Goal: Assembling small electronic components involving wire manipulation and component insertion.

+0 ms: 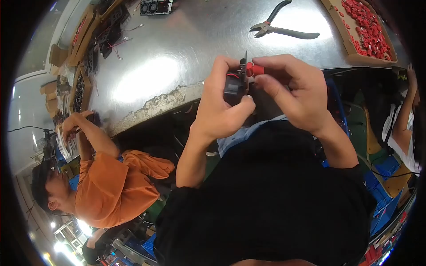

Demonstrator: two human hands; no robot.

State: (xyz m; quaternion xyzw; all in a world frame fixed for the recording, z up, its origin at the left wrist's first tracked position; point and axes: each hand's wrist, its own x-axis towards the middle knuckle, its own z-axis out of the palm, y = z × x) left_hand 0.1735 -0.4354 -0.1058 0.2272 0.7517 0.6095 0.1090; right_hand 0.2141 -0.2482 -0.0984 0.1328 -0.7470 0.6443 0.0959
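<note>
My left hand is closed round a dark boxy unit that has a thin upright plate along its right side. A bit of red wire shows on top of the unit. From the right, my right hand pinches a small red plastic part between thumb and fingertips, up against the plate. Whether the red part is seated in the plate cannot be told. Both hands are just off the near edge of the metal table, above my lap.
Diagonal cutters lie spread on the metal table. A cardboard box of red parts stands far right, a twin-fan unit far left. Wired black parts line the left side. A co-worker in orange sits at left.
</note>
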